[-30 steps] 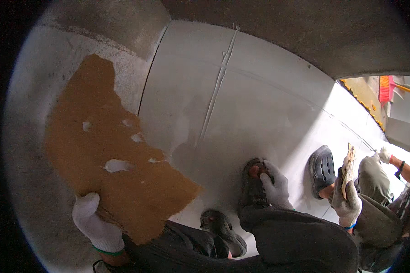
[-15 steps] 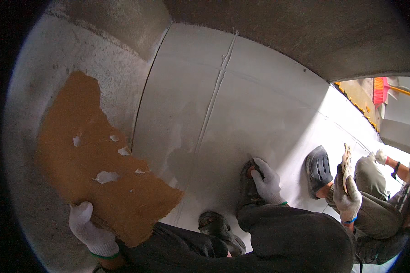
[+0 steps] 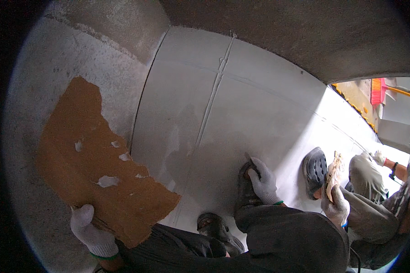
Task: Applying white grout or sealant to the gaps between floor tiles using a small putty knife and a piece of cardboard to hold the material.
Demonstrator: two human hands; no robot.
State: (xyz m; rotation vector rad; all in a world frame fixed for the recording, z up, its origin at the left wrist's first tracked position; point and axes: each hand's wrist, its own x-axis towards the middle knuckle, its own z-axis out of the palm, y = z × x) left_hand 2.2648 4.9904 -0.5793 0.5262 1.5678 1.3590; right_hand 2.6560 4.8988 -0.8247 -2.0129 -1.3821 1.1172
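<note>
A: Where is the cardboard [image 3: 100, 154] held?
B: At the left, before a grey surface [image 3: 45, 91]; its lower edge is gripped by the gloved left hand [image 3: 94, 231], and white patches [image 3: 108, 181] are seen on it.
A: And the right hand [image 3: 265, 183]?
B: It is curled over the front of a black shoe [image 3: 247, 194]; whether anything is gripped cannot be told.
A: Is anything else held?
B: A ragged piece [image 3: 335, 170], by a co-worker's gloved hand [image 3: 336, 209] at the right.
</note>
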